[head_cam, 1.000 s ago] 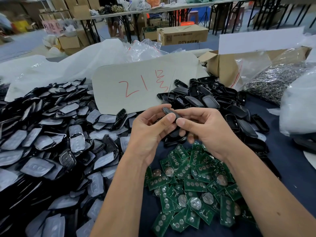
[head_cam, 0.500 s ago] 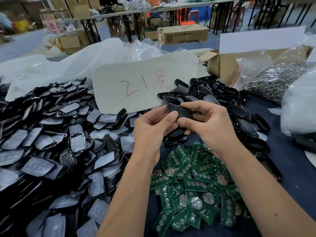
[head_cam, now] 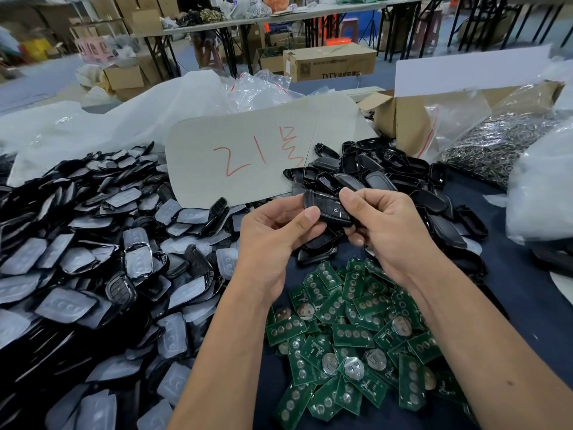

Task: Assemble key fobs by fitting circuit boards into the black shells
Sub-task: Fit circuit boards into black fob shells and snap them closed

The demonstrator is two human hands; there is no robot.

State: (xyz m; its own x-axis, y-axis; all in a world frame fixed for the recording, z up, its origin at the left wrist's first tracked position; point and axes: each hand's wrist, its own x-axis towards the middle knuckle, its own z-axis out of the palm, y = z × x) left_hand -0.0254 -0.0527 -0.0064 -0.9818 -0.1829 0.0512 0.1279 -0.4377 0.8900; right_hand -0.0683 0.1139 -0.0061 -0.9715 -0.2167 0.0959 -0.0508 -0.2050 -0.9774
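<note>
Head view: both hands hold one black fob [head_cam: 328, 209] above the table, the left hand [head_cam: 273, 240] pinching its near end with the thumb on top, the right hand [head_cam: 390, 231] gripping its far end with curled fingers. Below them green boards [head_cam: 350, 339] lie heaped on the dark cloth [head_cam: 511, 283], with black shells [head_cam: 381, 178] piled behind. At right, an open carton [head_cam: 400, 119] holds a clear bag [head_cam: 493, 144] of small metal rings.
</note>
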